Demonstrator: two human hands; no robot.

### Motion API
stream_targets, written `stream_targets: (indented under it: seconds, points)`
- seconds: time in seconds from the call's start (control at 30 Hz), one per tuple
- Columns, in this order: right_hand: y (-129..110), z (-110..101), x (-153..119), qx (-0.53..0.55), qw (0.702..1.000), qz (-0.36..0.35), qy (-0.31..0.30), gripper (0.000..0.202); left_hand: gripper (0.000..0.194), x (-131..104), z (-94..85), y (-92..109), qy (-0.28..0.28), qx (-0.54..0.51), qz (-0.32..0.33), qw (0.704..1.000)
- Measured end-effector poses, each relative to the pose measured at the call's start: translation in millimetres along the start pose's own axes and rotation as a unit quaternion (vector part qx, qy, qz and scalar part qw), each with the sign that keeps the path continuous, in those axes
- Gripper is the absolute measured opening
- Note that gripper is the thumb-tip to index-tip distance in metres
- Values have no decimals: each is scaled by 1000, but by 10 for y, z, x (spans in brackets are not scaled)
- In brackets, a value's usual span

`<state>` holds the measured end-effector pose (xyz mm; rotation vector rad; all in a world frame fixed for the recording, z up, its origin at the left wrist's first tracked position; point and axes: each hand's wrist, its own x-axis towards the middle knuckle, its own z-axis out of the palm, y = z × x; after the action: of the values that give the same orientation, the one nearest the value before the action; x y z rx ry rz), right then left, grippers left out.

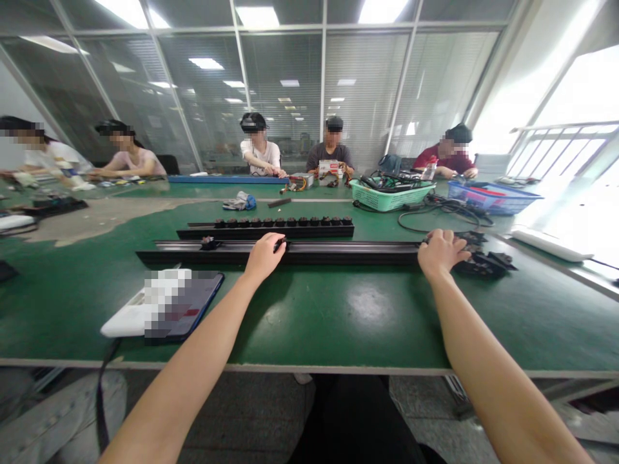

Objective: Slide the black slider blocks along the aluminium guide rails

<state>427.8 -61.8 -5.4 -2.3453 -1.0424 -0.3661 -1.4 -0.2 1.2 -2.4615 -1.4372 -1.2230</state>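
A long black rail [348, 254] with a silvery channel lies across the green table in front of me. My left hand [265, 255] is closed round a small black part [279, 244] at the rail's middle. Further left in the channel sits another small black part [209, 243]. At the rail's right end my right hand [441, 252] reaches over a pile of black parts [486, 264], fingers bent; what it holds, if anything, is hidden. Behind the rail lies a shorter black strip [265, 231] bearing a row of several black parts.
A white device and a phone [206, 303] lie at the front left of the table [338, 335]. Further back are a blue-grey cloth [239, 201], a green basket [391, 198] with cables, and a blue basket [493, 200]. Several people sit along the far side.
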Motion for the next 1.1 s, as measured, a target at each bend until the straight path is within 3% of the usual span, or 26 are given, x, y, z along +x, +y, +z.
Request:
stream_targets:
  seconds: [0.5, 0.7, 1.1]
  points:
    - [5, 44, 10, 9, 1000, 21, 8, 27, 29, -3, -13, 4, 0, 1, -1, 1000]
    - [14, 53, -1, 24, 999, 23, 32, 36, 29, -3, -8, -10, 1, -5, -1, 1000]
    - [16, 8, -8, 12, 999, 27, 16, 32, 29, -1, 0, -23, -2, -2, -3, 1000]
